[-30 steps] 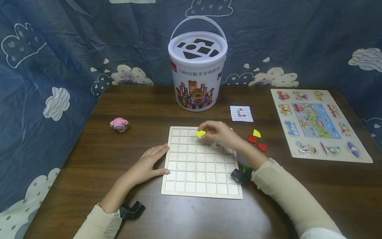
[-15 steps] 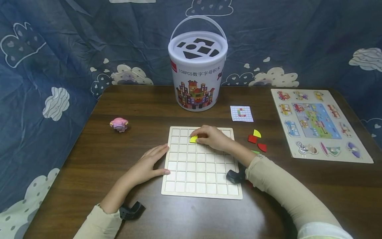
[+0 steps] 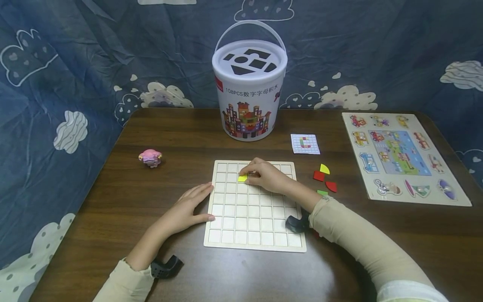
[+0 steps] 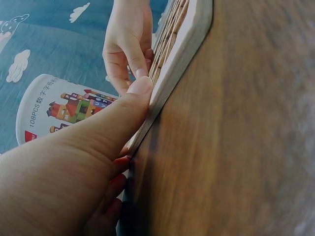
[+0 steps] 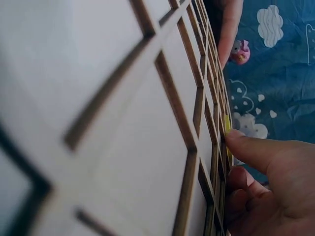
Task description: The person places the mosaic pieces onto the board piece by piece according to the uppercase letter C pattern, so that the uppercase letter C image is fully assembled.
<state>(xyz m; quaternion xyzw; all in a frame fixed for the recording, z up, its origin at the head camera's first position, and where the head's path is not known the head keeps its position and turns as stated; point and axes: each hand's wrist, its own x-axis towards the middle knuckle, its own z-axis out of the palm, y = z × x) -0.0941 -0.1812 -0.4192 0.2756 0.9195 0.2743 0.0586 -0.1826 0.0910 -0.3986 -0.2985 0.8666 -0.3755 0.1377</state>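
A pale wooden grid board [image 3: 241, 209] lies flat on the table. Over its upper part my right hand [image 3: 268, 176] pinches a yellow tile [image 3: 242, 178] between thumb and fingers, low at one of the cells. In the right wrist view the thumb [image 5: 251, 147] touches the edge of that yellow tile [image 5: 227, 123], and the other fingers are bent below. My left hand [image 3: 190, 207] rests at the board's left edge, fingers extended. The left wrist view shows its thumb [image 4: 123, 110] against the board's side [image 4: 182, 64].
Right of the board lie a yellow quarter-circle [image 3: 324, 169], a red square [image 3: 318, 175], a red quarter-circle [image 3: 331, 186] and a partly hidden green piece [image 3: 322, 192]. Behind are a pattern card [image 3: 305, 144], a white bucket [image 3: 250, 92], a picture puzzle [image 3: 405, 159] and a pink toy [image 3: 150, 158].
My right hand has moved left and slightly nearer with the yellow tile, lowering it to the grid; over the last half second it shifts only a little. The left hand stays put.
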